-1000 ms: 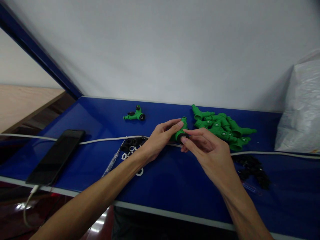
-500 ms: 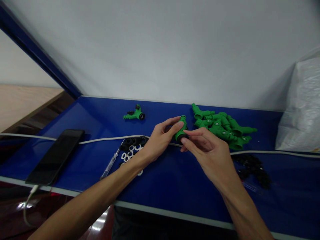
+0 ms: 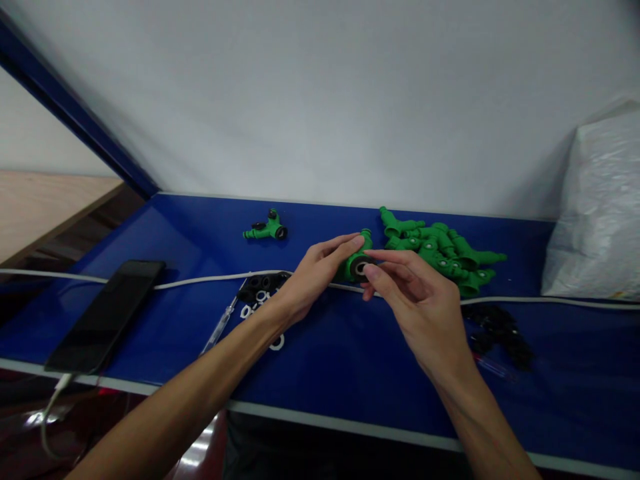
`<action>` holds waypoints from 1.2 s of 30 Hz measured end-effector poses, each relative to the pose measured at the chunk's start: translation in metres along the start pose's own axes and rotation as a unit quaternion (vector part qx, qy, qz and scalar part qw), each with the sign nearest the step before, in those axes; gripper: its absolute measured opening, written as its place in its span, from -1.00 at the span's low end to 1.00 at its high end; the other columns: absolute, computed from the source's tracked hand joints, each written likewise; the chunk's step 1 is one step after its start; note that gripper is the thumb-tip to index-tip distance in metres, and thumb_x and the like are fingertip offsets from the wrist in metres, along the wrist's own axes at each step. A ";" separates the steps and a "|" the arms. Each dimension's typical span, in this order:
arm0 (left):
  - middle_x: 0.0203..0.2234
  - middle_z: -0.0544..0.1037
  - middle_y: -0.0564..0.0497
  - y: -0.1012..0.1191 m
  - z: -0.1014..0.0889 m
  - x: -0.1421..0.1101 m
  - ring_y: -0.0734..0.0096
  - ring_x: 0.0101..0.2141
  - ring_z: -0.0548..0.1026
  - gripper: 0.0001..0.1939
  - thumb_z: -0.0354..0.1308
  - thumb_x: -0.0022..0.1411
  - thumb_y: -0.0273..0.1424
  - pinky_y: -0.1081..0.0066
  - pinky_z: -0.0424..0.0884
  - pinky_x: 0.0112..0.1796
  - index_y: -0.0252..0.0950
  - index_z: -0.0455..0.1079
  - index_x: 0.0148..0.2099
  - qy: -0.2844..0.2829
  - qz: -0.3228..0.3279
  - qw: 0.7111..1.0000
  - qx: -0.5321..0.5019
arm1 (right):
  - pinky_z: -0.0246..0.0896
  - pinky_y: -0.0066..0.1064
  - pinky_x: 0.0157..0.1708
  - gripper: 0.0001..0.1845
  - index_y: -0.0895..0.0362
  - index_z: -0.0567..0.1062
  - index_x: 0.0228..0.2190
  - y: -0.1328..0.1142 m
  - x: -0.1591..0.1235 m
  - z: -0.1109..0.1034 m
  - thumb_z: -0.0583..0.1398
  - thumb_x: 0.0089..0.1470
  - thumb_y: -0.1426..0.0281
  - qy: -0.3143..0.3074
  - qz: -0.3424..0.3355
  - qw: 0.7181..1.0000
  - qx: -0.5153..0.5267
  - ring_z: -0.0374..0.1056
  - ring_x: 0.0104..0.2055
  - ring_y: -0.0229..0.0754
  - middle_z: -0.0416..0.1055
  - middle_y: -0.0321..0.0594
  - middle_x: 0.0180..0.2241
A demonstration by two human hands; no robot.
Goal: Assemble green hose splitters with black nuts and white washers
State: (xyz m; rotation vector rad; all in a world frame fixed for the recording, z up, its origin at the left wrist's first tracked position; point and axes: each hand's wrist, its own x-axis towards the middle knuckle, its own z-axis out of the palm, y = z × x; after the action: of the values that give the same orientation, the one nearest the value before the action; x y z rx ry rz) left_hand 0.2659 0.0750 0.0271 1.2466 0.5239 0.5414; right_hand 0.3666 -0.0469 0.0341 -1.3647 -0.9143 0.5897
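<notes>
My left hand is closed around a green plastic hose splitter above the middle of the table. The splitter's end with a black ring faces me, and a pale ring shows inside the opening. My right hand pinches at that black ring's right edge, thumb in front and index finger above. Just behind my right hand lies a pile of green splitters. Beside my left forearm are black rings and white washers, partly covered by the arm.
Another green splitter with black fittings lies at the back left. A phone, a clear-handled screwdriver and a white cable are on the blue table. To the right are small black parts and a plastic-wrapped bundle.
The splitter has turned so its black-ringed opening faces me, showing the pale ring inside. My right thumb and index finger have shifted on the ring. The view has moved slightly.
</notes>
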 end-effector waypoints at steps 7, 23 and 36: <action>-0.19 0.56 -0.04 0.000 0.000 0.000 0.36 -0.32 0.52 -0.48 0.28 0.26 -0.09 0.41 0.48 -0.35 -0.29 0.45 0.14 -0.015 -0.045 0.998 -0.044 | 0.42 -0.45 -0.30 -0.83 0.01 0.60 -0.15 0.004 -0.001 0.000 0.34 0.19 0.31 -0.009 0.001 0.999 0.033 0.46 -0.43 -0.31 0.54 -0.39 -0.45; -0.23 0.53 0.01 -0.008 0.005 0.001 0.48 -0.40 0.46 -0.45 0.37 0.18 -0.13 0.51 0.46 -0.44 -0.26 0.39 0.12 0.068 -0.020 0.993 -0.094 | 0.37 -0.46 -0.34 -0.71 0.02 0.48 -0.19 0.005 0.000 0.003 0.41 0.12 0.25 -0.035 0.101 0.982 0.157 0.46 -0.46 -0.32 0.53 -0.44 -0.51; -0.25 0.55 0.02 -0.006 0.009 -0.003 0.43 -0.32 0.49 -0.47 0.39 0.16 -0.13 0.43 0.44 -0.25 -0.25 0.42 0.10 0.087 -0.001 0.993 -0.081 | 0.34 -0.42 -0.25 -0.71 0.00 0.48 -0.22 0.005 -0.001 0.003 0.42 0.09 0.23 -0.031 0.118 0.980 0.159 0.46 -0.42 -0.31 0.54 -0.44 -0.48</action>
State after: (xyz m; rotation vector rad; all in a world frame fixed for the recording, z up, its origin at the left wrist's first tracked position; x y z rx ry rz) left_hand 0.2696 0.0653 0.0231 1.0496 0.6141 0.6810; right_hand 0.3649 -0.0452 0.0293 -1.1761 -0.6754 0.9227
